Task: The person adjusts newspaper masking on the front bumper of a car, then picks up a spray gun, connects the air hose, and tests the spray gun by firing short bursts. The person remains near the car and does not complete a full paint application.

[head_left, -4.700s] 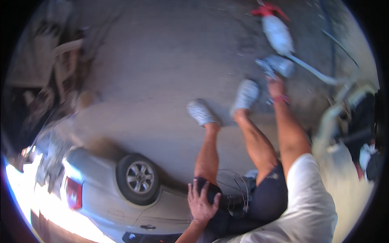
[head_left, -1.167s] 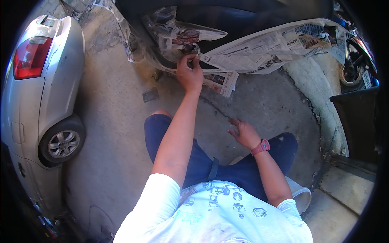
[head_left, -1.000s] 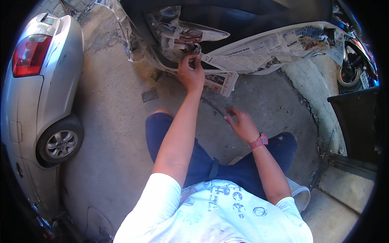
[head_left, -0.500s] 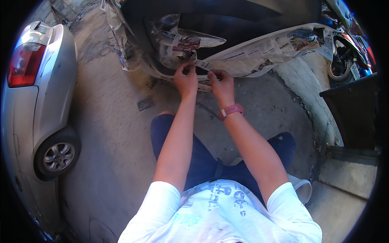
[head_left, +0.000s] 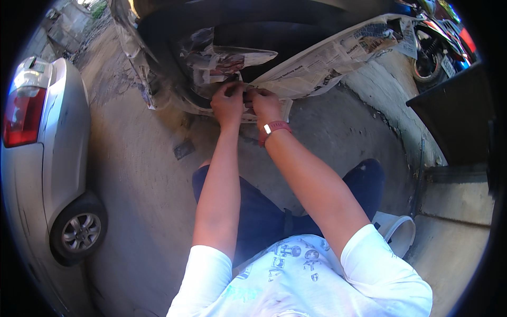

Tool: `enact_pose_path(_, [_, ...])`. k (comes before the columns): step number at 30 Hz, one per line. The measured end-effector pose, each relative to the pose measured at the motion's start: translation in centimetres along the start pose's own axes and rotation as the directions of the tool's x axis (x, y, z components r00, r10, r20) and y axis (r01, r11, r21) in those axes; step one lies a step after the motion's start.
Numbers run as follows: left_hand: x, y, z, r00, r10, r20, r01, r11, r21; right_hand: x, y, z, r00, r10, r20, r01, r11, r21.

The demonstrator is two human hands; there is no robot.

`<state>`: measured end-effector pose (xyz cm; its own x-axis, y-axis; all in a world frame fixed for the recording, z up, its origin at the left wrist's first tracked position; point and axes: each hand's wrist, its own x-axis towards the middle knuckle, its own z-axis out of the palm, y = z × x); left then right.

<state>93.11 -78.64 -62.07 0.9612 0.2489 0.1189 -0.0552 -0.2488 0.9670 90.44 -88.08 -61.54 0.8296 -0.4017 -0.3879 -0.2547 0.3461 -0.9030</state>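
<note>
A dark car bumper [head_left: 296, 33], partly masked with sheets of newspaper [head_left: 311, 66], is in front of me. Both my hands meet at its lower edge, where the paper wraps around. My left hand [head_left: 228, 104] is closed in a pinch there, thumb and forefinger curled by a patch of newspaper in the bumper's opening. Close on its right, my right hand [head_left: 265, 105], with a red watch on the wrist, is also pinched. What the fingertips hold is small and hidden by the fingers. A newspaper flap hangs just below the hands.
On the left stands a silver car [head_left: 63, 127] with its wheel [head_left: 80, 232]. A motorcycle [head_left: 430, 55] is at the far right, near a dark panel [head_left: 451, 113]. A white bucket [head_left: 398, 232] stands beside my right leg. A small dark flat piece [head_left: 184, 149] lies on the ground.
My right hand has moved left, closing the gap to my left hand. The pale strip seen between them is now hidden. My view has shifted slightly.
</note>
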Motion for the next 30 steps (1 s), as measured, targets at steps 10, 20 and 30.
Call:
enact_pose_path(10, [1.2,-1.3,-1.0,0.969,-0.176,0.173,0.207,0.961,-0.183,1.2,0.5,2.6,0.987,0.052,-0.155,-0.031,0.990,0.135])
enact_pose_path(20, [0.4,-0.5,-1.0,0.999,-0.031,0.036,0.026,0.990,0.138,2.7,1.6,3.4,0.948,-0.083,-0.308,0.064,0.996,-0.069])
enact_pose_path(30, [2.7,-1.1,-1.0,0.995,-0.057,-0.079,0.068,0.988,0.136,0.2,4.3,-1.4,0.925,-0.029,-0.379,0.020,0.999,-0.028])
